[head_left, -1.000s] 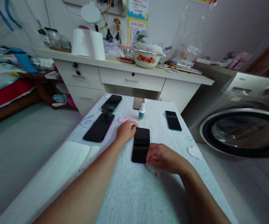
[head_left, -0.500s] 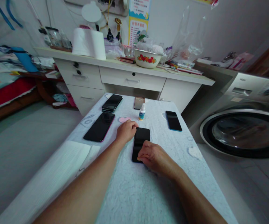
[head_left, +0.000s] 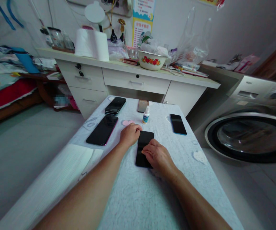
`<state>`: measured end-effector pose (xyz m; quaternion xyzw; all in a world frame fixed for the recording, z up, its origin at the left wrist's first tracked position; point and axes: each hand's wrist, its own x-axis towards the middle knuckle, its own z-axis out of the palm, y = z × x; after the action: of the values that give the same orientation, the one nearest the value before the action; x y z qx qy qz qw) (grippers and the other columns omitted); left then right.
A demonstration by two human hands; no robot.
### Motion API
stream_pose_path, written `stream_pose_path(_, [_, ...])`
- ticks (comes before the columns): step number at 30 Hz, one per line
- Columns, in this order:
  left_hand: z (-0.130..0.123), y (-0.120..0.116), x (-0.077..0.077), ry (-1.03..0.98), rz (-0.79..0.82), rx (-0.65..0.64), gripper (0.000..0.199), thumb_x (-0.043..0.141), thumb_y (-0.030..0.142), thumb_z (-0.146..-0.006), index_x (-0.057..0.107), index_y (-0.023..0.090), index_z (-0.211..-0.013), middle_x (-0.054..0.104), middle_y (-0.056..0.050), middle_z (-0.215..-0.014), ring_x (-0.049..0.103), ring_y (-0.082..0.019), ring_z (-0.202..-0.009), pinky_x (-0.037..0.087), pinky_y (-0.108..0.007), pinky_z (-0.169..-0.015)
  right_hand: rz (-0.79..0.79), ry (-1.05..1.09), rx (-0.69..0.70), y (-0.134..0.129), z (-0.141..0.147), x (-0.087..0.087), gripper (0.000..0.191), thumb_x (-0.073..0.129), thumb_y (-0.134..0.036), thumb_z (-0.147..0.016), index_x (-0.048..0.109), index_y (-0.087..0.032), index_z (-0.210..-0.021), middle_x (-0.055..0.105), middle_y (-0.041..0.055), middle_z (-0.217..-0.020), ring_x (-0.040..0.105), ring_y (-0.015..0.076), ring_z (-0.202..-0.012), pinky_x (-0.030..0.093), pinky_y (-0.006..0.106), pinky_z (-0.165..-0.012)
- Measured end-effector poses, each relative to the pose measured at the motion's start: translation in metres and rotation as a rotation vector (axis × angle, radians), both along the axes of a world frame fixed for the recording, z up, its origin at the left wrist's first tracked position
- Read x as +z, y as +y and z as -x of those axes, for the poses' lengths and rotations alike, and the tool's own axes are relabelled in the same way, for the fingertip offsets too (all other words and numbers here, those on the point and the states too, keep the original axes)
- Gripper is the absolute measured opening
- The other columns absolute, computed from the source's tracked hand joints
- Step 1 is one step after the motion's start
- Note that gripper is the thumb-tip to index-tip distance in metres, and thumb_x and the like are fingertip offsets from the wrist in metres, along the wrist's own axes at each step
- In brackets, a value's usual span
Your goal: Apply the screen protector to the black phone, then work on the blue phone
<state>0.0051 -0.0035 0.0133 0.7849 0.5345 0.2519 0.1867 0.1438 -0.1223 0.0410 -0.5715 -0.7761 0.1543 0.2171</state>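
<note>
A black phone (head_left: pixel 141 159) lies flat on the cloth-covered table (head_left: pixel 138 204). My left hand (head_left: pixel 130 134) rests at its upper left corner, fingers curled together; whatever they hold, if anything, is too small to name. Over the middle of the screen is my right hand (head_left: pixel 157 156), its fingertips pinched together on or just above the glass; anything between them is hidden. A small white spray bottle (head_left: pixel 145 115) with a blue and yellow label stands upright beyond the phone.
A large phone (head_left: pixel 102 130) and a phone stack (head_left: pixel 115 105) lie on the left. Another phone (head_left: pixel 178 124) is at right, a gold-brown one (head_left: pixel 143 105) at the back. Behind stands a white desk (head_left: pixel 118 68); a washing machine (head_left: pixel 250 105) is at right.
My right hand has moved up the phone's screen, away from its near end. My left hand, the phone and the bottle have not visibly moved.
</note>
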Motion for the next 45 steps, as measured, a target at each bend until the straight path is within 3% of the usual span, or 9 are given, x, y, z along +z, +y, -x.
stream_pose_path(4, [0.000,-0.001,0.000,-0.004,-0.002,0.000,0.025,0.048,0.017,-0.079,0.070,0.024,-0.086,0.065,-0.001,-0.095,0.060,-0.015,-0.087,0.044,-0.024,-0.076,0.006,-0.024,-0.026,0.000,-0.001,0.002,0.015,0.055,-0.017,-0.087,0.070,-0.019,-0.088,0.057,0.0039,-0.089,0.056,0.0125,-0.078,0.043,0.024,-0.072])
stream_pose_path(19, [0.000,0.001,-0.002,-0.004,-0.006,-0.002,0.024,0.048,0.017,-0.079,0.070,0.024,-0.087,0.065,-0.001,-0.094,0.060,-0.015,-0.086,0.044,-0.025,-0.076,0.058,0.032,0.298,-0.011,0.001,0.009,0.017,0.055,-0.011,-0.084,0.070,-0.019,-0.083,0.057,0.0011,-0.084,0.054,0.0102,-0.072,0.041,0.021,-0.064])
stream_pose_path(24, [0.000,0.001,-0.002,-0.004,-0.003,-0.002,0.025,0.048,0.017,-0.079,0.070,0.023,-0.087,0.065,-0.001,-0.095,0.060,-0.014,-0.087,0.044,-0.024,-0.076,0.099,0.062,0.346,-0.013,0.000,0.015,0.017,0.055,-0.010,-0.084,0.070,-0.019,-0.087,0.059,0.0020,-0.086,0.055,0.0106,-0.074,0.043,0.022,-0.066])
stream_pose_path(35, [0.000,0.001,-0.003,-0.003,-0.002,0.004,0.024,0.048,0.017,-0.079,0.070,0.025,-0.087,0.065,-0.001,-0.095,0.060,-0.014,-0.085,0.043,-0.024,-0.073,0.014,0.056,0.152,-0.004,-0.002,-0.001,0.011,0.059,-0.019,-0.086,0.070,-0.019,-0.084,0.057,0.0016,-0.087,0.055,0.0098,-0.071,0.043,0.022,-0.066])
stream_pose_path(45, [0.001,0.000,-0.003,-0.015,-0.016,-0.005,0.024,0.048,0.017,-0.078,0.069,0.024,-0.086,0.065,-0.001,-0.094,0.060,-0.015,-0.086,0.043,-0.025,-0.073,-0.022,0.026,0.025,0.005,-0.011,-0.005,0.014,0.057,-0.018,-0.086,0.071,-0.019,-0.089,0.058,0.0032,-0.087,0.057,0.0119,-0.075,0.044,0.023,-0.070])
